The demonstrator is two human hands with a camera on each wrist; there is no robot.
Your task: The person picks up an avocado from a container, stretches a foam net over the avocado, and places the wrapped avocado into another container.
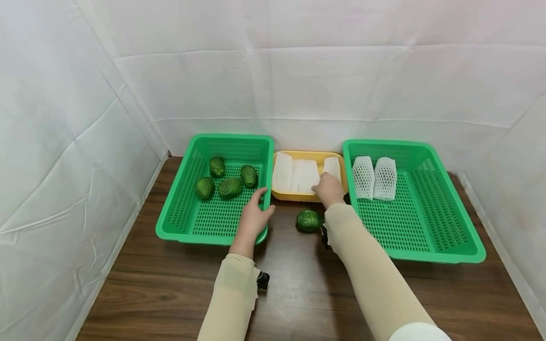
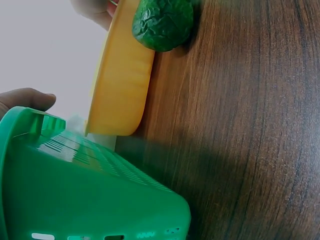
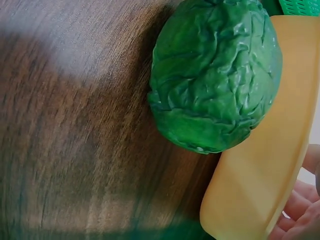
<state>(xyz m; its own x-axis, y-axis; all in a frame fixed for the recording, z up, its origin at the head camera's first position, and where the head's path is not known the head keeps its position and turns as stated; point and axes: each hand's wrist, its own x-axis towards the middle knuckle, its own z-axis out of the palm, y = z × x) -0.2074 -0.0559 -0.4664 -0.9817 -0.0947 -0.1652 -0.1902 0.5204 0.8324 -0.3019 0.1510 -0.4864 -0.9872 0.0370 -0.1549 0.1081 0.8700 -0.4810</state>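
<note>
My left hand (image 1: 254,219) is at the right rim of the left green basket (image 1: 174,208), thumb and fingers spread apart and holding nothing. My right hand (image 1: 332,190) reaches into the yellow tray (image 1: 294,196), fingers right at the lower end of a white foam net sleeve (image 1: 332,166). I cannot tell whether the fingers pinch it. More white net sleeves (image 1: 305,176) lie in the tray's left part. A wrinkled green oval fruit (image 1: 309,221) lies on the table before the tray, near my right wrist; it fills much of the right wrist view (image 3: 215,75).
Several similar green fruits (image 1: 231,188) lie in the left basket. The right green basket (image 1: 462,227) holds two bulging net sleeves (image 1: 385,179) side by side at its left. Both baskets flank the tray on a dark wooden table (image 1: 294,293). White cloth (image 1: 315,85) hangs behind and at the sides.
</note>
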